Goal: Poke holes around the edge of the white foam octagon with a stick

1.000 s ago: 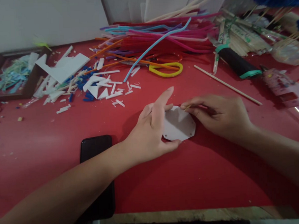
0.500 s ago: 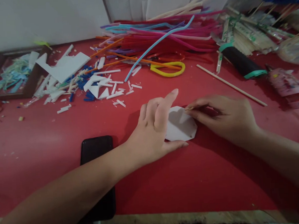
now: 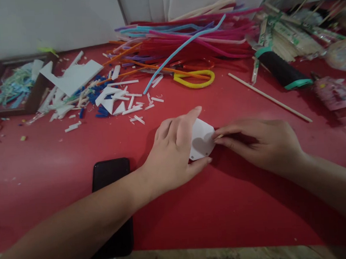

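A white many-sided piece of foam board (image 3: 203, 137) lies on the red table, with small dark holes near its front edge. My left hand (image 3: 174, 145) covers its left part, thumb at the near edge and forefinger at the far edge, gripping it. From the right, my right hand (image 3: 258, 140) pinches a short wooden stick (image 3: 219, 136) between thumb and forefinger, at the board's right edge. Whether the stick's tip enters the board is hard to make out.
A black phone (image 3: 112, 172) lies under my left forearm. Behind are white scraps (image 3: 112, 98), yellow-handled scissors (image 3: 195, 79), pipe cleaners (image 3: 185, 39) and a loose wooden stick (image 3: 269, 97). A black-handled tool (image 3: 283, 68), a pink glue gun (image 3: 335, 96) and a brown frame (image 3: 33, 95) lie farther out.
The white foam board has turned under my left hand, so its holes now sit farther left. My right hand with the short stick has moved slightly down to the board's right edge.
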A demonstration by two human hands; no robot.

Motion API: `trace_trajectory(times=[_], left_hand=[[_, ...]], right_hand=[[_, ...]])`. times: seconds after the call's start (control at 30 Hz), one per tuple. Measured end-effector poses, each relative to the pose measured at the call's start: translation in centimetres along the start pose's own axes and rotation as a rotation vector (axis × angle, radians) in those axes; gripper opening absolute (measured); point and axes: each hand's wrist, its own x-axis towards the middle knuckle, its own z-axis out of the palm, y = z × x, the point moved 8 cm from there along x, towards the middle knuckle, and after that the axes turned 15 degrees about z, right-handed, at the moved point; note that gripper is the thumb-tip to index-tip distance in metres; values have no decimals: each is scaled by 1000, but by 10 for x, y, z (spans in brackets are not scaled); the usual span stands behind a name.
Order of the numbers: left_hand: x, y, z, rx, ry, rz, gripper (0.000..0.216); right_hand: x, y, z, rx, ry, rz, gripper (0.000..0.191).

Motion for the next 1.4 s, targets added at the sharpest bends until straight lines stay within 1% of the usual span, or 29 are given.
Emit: trace_trajectory(times=[0.1,0.23,0.33,0.4,0.47,0.53,0.63,0.77,0.87,0.97,1.07,1.27,1.4], left_hand=[[2,3,0,-16,-20,13,80],[2,9,-1,-95,-17,13,85],[0,11,-2,-104,2,2,89],[-1,10,-4,-70,37,-4,93],[-3,6,-5,-34,62,-13,100],[-4,0,-3,-14,61,-36,103],[-5,-5,0,-24,38,-46,98],[-3,-5,0,-55,17,-45,93],[-2,-5,0,-72,7,-55,93],[-1,-6,1,-68,-9,-54,91],[-2,-6,2,-60,-21,-58,89],[-2,-7,3,-37,-57,-81,86],[-2,-7,2,-50,-43,-63,89]], right_hand=[[-1,2,-3,89,0,27,8],[-3,16,-16,205,123,153,13],[0,19,-19,193,158,178,8],[3,17,-18,163,146,172,5],[6,14,-16,123,124,156,7],[6,10,-15,82,112,119,11],[4,5,-12,31,89,56,14],[1,9,-9,-9,87,84,19],[0,9,-9,-27,95,83,16],[0,7,-9,-39,70,54,11],[1,8,-8,-46,48,64,11],[1,6,-8,-45,59,51,10],[0,4,-8,-40,57,35,11]])
